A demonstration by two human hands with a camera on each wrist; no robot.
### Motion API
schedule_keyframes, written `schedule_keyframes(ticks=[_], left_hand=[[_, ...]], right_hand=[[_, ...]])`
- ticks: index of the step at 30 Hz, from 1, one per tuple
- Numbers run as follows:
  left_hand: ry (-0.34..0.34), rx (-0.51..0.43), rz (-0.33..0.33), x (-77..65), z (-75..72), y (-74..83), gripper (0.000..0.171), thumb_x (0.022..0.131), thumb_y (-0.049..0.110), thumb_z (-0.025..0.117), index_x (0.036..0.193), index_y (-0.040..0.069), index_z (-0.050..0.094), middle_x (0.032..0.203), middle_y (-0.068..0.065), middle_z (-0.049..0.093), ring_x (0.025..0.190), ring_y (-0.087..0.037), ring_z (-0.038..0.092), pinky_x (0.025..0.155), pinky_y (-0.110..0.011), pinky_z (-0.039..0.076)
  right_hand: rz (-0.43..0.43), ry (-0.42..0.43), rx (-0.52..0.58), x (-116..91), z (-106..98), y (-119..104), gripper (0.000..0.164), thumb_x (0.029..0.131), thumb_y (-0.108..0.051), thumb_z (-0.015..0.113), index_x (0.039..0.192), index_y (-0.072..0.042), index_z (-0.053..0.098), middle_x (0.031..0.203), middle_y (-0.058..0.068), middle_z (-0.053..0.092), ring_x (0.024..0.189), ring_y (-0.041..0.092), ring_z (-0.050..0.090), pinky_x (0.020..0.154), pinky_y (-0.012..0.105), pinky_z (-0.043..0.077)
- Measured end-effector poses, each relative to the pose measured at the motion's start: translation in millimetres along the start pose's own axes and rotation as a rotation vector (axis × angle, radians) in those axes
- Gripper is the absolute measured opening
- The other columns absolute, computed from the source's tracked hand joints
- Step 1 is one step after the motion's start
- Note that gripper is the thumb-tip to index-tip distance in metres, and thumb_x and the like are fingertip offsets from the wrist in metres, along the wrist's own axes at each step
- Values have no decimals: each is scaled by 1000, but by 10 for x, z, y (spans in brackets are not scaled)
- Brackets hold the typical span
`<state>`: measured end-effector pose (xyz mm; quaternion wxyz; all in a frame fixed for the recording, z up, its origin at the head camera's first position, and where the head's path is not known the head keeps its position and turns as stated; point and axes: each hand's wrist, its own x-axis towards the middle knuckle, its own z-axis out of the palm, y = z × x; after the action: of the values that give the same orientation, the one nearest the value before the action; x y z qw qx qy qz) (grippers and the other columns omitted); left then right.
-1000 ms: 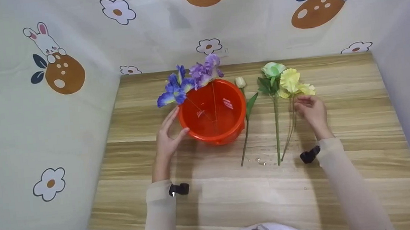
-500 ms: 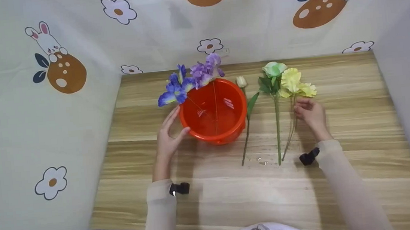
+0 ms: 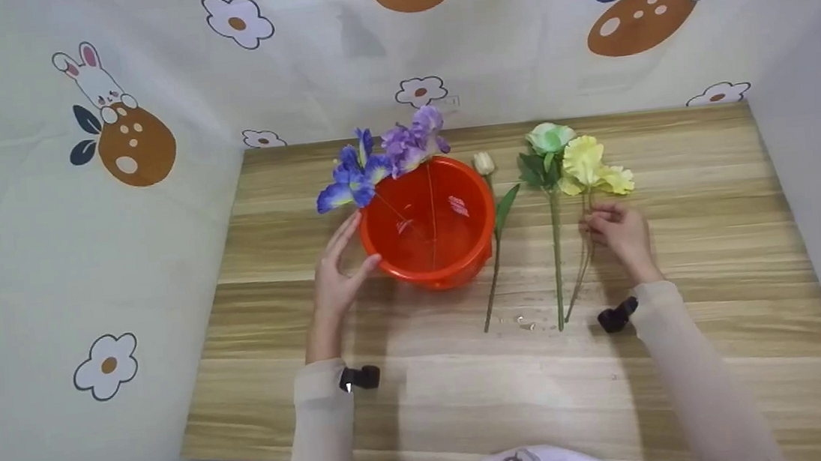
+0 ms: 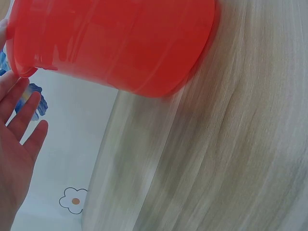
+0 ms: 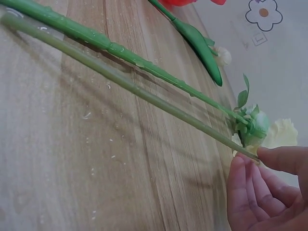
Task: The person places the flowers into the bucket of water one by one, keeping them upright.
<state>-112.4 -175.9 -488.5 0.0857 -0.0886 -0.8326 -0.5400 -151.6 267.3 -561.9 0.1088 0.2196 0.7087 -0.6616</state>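
My left hand [image 3: 337, 277] rests at the left side of a red bucket [image 3: 374, 247], thumb and fairly straight fingers touching its rim; the same bucket [image 4: 120, 43] fills the top of the left wrist view. A blue iris [image 3: 351, 182] and a purple flower [image 3: 413, 142] stand in the bucket, their heads leaning over the far rim. On the right, my right hand [image 3: 621, 229] pinches the stem of a yellow iris [image 3: 584, 161] between thumb and fingers, just under the bloom. In the right wrist view, the thumb [image 5: 284, 158] presses on that stem.
A pale green rose [image 3: 549, 139] lies just left of the yellow iris. Between it and the bucket lies a white tulip [image 3: 483, 163] with a green leaf. Water drops [image 3: 523, 323] dot the wooden table [image 3: 472, 398]. A patterned cloth wall [image 3: 319, 66] rises behind the table.
My right hand has slid slightly down and left along the yellow iris stem, and its fingertips have closed on it. The left hand and the bucket stay in place.
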Motion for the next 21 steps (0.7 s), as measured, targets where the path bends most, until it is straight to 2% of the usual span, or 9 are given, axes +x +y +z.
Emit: schedule_keyframes(ticks=[7, 14, 17, 21], left_hand=[[3, -12, -5, -7, -4, -8, 64, 83, 3, 77, 142, -1, 52, 150, -21, 49, 142, -37, 44, 122, -53, 31], [6, -5, 6, -3, -2, -6, 63, 83, 2, 77, 141, -3, 53, 149, -23, 50, 141, -39, 44, 121, -55, 32], [5, -6, 6, -4, -2, -6, 63, 83, 3, 77, 141, -3, 53, 149, -23, 49, 141, -39, 44, 121, -55, 32], [7, -11, 6, -3, 4, -8, 64, 83, 2, 78, 141, -3, 52, 150, -22, 49, 141, -39, 44, 121, -54, 31]], right_hand=[[-17, 7, -50, -26, -3, 0, 44, 99, -5, 57, 138, 12, 48, 84, -15, 68, 78, 0, 71, 83, 22, 60], [-9, 18, 27, -49, -4, -27, 44, 98, -3, 55, 137, 16, 45, 76, -15, 67, 71, -1, 69, 70, 17, 60], [11, 9, 64, -106, 0, -102, 46, 98, -1, 55, 138, 17, 43, 74, -14, 67, 68, -2, 68, 69, 17, 60], [3, 18, 66, -90, -13, -72, 45, 97, -2, 57, 136, 17, 44, 72, -17, 67, 68, -3, 68, 69, 16, 60]])
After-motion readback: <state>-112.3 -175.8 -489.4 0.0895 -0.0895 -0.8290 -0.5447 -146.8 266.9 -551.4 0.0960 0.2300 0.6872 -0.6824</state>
